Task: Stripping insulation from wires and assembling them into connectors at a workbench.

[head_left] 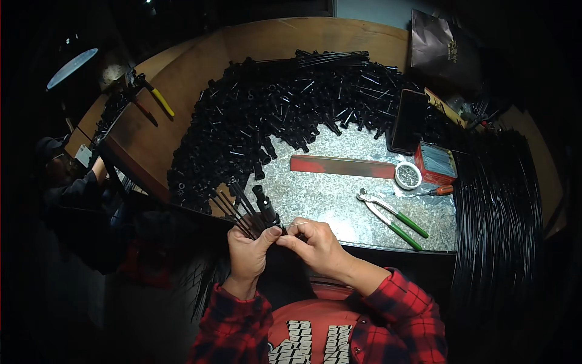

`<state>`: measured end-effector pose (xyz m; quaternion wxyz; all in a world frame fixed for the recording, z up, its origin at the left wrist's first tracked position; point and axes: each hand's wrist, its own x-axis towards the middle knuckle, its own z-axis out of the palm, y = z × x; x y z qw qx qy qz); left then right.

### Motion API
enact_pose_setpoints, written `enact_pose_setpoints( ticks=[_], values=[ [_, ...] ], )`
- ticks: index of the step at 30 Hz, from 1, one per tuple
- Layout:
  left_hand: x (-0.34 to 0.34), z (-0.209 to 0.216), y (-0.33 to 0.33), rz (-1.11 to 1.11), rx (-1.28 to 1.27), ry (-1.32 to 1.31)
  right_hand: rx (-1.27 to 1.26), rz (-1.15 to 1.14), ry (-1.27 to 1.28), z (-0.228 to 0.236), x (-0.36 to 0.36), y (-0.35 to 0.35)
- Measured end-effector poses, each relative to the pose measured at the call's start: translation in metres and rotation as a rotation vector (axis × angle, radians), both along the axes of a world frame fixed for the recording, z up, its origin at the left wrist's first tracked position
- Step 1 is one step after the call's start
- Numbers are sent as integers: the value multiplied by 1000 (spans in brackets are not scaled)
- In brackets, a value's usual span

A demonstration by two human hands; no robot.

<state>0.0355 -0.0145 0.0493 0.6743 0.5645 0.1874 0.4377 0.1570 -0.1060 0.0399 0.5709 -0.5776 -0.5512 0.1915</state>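
Apparently for steadiness, clasping black rods (pixel 229 211) and tubular part (pixel 265 205) in left hand (pixel 250 253); pinching thin wire (pixel 297 224) in right hand (pixel 316 244).

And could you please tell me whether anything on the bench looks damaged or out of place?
The bar looks worn or stained: dark patches interrupt its red surface. Otherwise, nothing clearly stands out.
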Motion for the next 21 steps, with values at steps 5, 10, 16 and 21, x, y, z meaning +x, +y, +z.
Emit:
enact_pose_setpoints(
  ticks=[5,10,16,21],
  values=[
    [-6,-11,10,-64,-14,-10,-141,48,170,2,4,2],
    [-13,-10,21,-266,-47,-39,-334,299,542,-2,13,5],
    [2,-13,8,-125,-75,10,-338,161,519,-2,14,8],
    [19,-21,-19,188,269,41,-271,19,490,-14,-1,20]
  ],
)
